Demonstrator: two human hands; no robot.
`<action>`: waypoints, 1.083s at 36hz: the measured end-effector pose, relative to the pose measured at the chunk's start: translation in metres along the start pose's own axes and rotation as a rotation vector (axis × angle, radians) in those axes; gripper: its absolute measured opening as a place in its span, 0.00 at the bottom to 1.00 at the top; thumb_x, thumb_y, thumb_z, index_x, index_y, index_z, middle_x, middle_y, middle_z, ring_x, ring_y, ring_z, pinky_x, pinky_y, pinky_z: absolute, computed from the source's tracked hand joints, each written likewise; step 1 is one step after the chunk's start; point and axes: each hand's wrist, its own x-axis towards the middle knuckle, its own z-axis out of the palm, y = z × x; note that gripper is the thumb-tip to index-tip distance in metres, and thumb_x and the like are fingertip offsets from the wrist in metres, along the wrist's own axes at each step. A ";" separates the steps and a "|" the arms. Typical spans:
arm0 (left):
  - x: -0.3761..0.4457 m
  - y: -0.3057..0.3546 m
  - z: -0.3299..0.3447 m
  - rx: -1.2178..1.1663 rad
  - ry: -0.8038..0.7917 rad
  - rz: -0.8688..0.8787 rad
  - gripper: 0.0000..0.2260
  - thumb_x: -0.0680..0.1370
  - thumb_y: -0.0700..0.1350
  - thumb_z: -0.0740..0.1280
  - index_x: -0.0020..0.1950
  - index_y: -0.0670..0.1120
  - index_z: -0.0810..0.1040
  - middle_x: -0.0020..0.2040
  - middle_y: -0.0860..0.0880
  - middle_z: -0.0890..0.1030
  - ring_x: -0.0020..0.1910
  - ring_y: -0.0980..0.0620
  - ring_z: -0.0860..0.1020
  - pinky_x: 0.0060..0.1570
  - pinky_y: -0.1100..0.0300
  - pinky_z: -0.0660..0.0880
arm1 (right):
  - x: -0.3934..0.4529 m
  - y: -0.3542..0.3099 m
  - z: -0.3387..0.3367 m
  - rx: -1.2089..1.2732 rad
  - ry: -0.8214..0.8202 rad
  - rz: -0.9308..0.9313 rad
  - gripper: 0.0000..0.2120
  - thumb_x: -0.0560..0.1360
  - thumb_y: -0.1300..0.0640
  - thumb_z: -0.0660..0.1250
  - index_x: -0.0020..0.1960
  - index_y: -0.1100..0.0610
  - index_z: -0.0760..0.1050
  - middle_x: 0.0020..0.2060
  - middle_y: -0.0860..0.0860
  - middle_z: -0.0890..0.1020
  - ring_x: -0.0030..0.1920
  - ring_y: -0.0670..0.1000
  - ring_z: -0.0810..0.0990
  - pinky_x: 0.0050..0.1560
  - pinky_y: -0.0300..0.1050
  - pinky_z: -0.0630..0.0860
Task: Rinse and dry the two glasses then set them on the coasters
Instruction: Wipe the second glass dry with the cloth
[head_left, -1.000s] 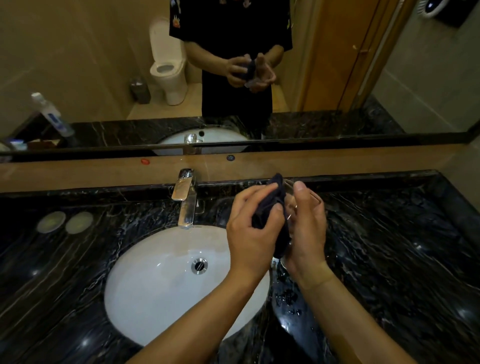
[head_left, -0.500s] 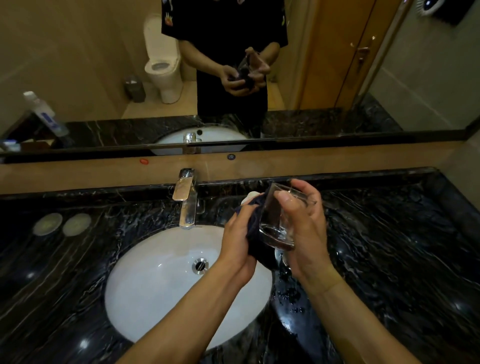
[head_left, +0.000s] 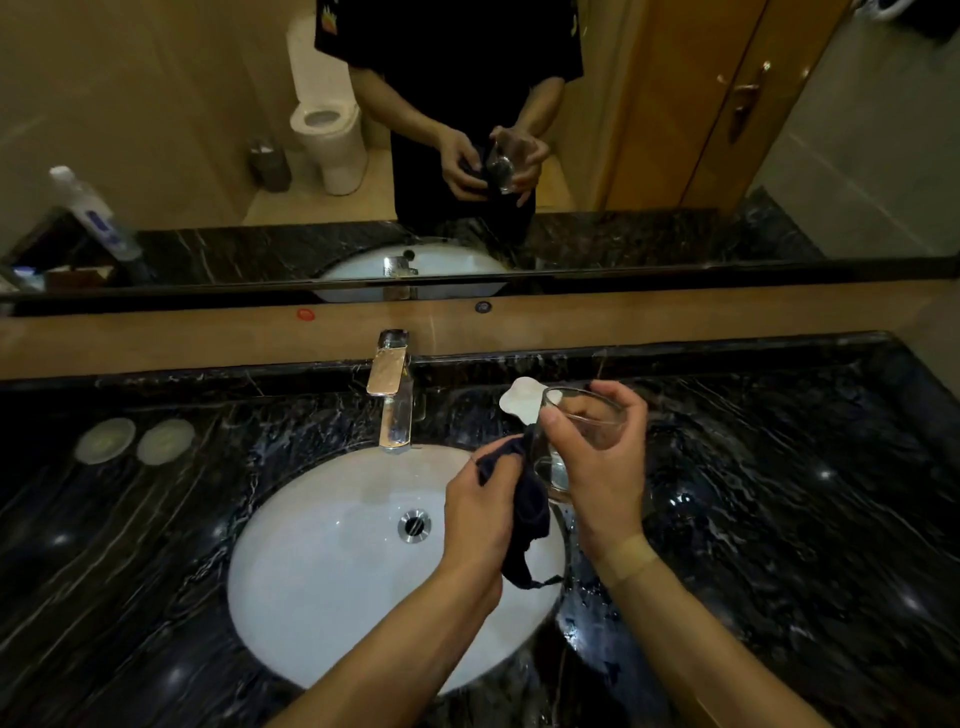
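My right hand (head_left: 602, 467) grips a clear glass (head_left: 584, 426), tilted with its mouth up and away from me, above the sink's right edge. My left hand (head_left: 480, 514) holds a dark cloth (head_left: 527, 512) that hangs beside the glass and touches its lower side. Two round pale coasters (head_left: 105, 440) (head_left: 166, 440) lie side by side on the black marble counter (head_left: 779, 519), far left of the tap. I see no second glass.
A white oval sink (head_left: 337, 561) with a chrome drain sits below my hands. The chrome tap (head_left: 392, 395) stands behind it. A small white flower-shaped object (head_left: 522, 400) lies on the counter behind the glass. Water drops wet the counter right of the sink. A mirror fills the wall.
The cloth has come out of the glass and now hangs from my left hand beside it. The glass has tipped so its mouth faces up, uncovering the white object behind.
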 end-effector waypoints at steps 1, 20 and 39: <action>-0.001 -0.001 -0.001 0.005 -0.008 0.015 0.09 0.80 0.42 0.66 0.49 0.55 0.83 0.42 0.51 0.86 0.41 0.54 0.83 0.37 0.62 0.79 | 0.000 0.001 0.002 -0.019 0.024 -0.021 0.27 0.66 0.54 0.80 0.59 0.49 0.71 0.51 0.54 0.82 0.50 0.49 0.83 0.50 0.40 0.79; 0.125 -0.035 -0.012 0.193 0.099 -0.111 0.21 0.68 0.53 0.69 0.60 0.50 0.72 0.60 0.41 0.75 0.52 0.42 0.78 0.45 0.50 0.79 | -0.008 0.039 -0.050 -0.167 0.191 0.056 0.32 0.66 0.62 0.80 0.62 0.42 0.70 0.58 0.46 0.79 0.58 0.42 0.79 0.56 0.41 0.79; 0.246 -0.065 -0.020 1.092 -0.083 0.173 0.26 0.77 0.52 0.68 0.72 0.45 0.68 0.72 0.41 0.60 0.66 0.34 0.70 0.68 0.46 0.68 | -0.046 0.077 -0.111 -0.271 0.283 0.150 0.36 0.63 0.67 0.80 0.64 0.50 0.70 0.59 0.49 0.79 0.59 0.45 0.79 0.54 0.31 0.74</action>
